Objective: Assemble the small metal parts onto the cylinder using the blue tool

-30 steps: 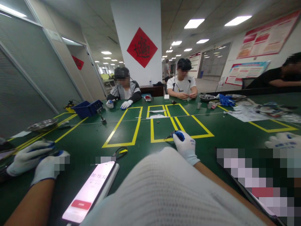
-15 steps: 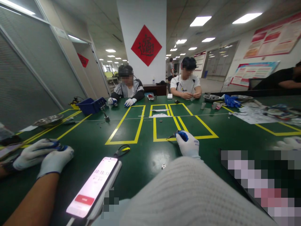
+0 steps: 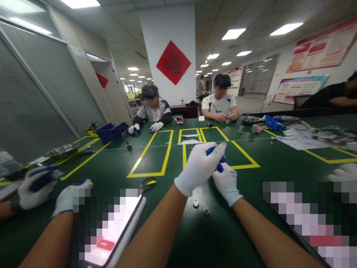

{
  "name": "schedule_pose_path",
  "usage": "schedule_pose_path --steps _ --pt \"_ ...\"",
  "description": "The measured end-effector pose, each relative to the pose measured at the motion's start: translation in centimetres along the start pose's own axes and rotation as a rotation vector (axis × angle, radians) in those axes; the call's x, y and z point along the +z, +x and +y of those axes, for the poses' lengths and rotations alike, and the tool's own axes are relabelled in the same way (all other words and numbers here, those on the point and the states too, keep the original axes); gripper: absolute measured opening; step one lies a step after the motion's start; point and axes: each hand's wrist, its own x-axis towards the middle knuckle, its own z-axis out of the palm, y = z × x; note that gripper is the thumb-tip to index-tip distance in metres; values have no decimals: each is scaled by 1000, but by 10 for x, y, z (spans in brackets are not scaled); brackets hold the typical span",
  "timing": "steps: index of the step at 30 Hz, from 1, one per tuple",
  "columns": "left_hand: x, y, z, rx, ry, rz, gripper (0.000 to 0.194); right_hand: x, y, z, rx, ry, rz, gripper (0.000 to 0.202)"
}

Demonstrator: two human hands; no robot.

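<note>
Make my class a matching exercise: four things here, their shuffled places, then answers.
Things
1. Red diamond-shaped sign
2. Blue rectangular plastic bin
3. Two small round metal parts
4. Camera wearer's left hand, in a white-and-blue glove

Places
A. Close to the wearer's white-gloved right hand
B. Between the wearer's bare forearms
C. On the white pillar
D. On the green tabletop, picture left

Pairs: 1-C, 2-D, 3-B, 4-A
</note>
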Motion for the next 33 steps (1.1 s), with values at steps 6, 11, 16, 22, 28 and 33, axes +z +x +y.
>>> schedule_pose_path --steps 6,11,16,22,28,33 --pt "29 -1 -135 -82 156 100 42 7 2 12 -7 26 -5 36" --pt "30 -13 -175 -210 27 131 48 11 2 15 -29 72 46 34" --pt "28 -12 -176 -171 59 19 46 11 1 13 -123 61 51 32" --pt "31 -15 -172 -45 279 52 33 11 -4 8 -324 -41 -8 28" --pt "33 -14 -174 38 345 103 25 11 -7 4 -395 -33 -63 23" --pt "32 -13 -177 55 332 88 31 12 -7 4 -402 -46 -67 23"
